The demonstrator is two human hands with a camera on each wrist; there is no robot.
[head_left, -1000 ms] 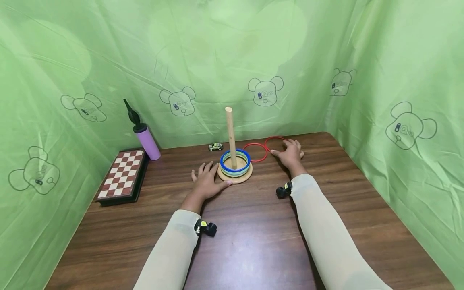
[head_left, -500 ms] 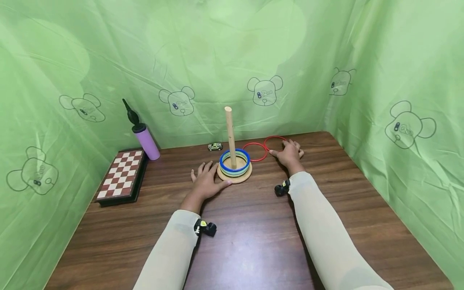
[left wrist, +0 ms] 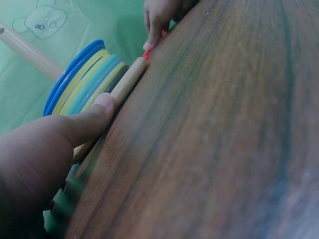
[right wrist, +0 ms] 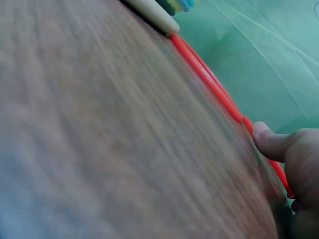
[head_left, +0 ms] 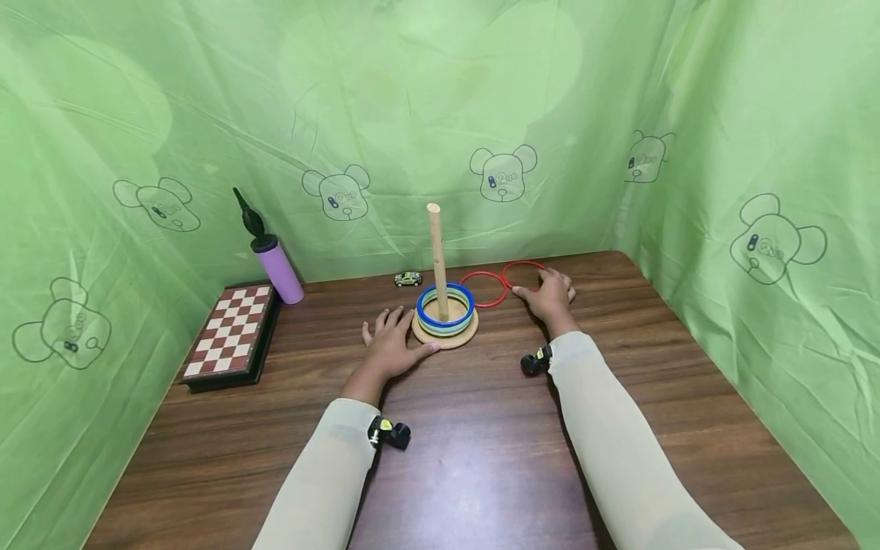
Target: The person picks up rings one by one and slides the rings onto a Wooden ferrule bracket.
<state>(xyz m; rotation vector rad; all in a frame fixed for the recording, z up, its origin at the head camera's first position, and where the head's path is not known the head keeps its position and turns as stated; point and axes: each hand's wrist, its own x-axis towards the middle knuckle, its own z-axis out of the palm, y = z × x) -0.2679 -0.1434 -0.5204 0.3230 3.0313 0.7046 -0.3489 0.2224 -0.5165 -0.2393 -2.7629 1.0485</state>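
Observation:
A wooden peg [head_left: 436, 252] stands on a round base [head_left: 447, 336] with several coloured rings [head_left: 445, 309] stacked on it, blue on top. My left hand [head_left: 392, 344] lies flat on the table, its thumb [left wrist: 89, 119] touching the base [left wrist: 127, 82]. Two red rings lie behind and to the right of the base: one [head_left: 483, 275] close to the peg, the other [head_left: 520, 265] further right. My right hand [head_left: 550, 294] grips the further one, fingers curled over its right side. Its thumb [right wrist: 269, 142] presses that ring's rim [right wrist: 271, 167].
A small toy car [head_left: 409, 279] sits behind the peg. A chessboard [head_left: 232, 332] lies at the left edge with a purple pump [head_left: 278, 271] behind it. Green cloth walls close in the brown table [head_left: 481, 458] on three sides.
My right hand's fingers have drawn in slightly over the red ring. My left hand and the rings have not moved.

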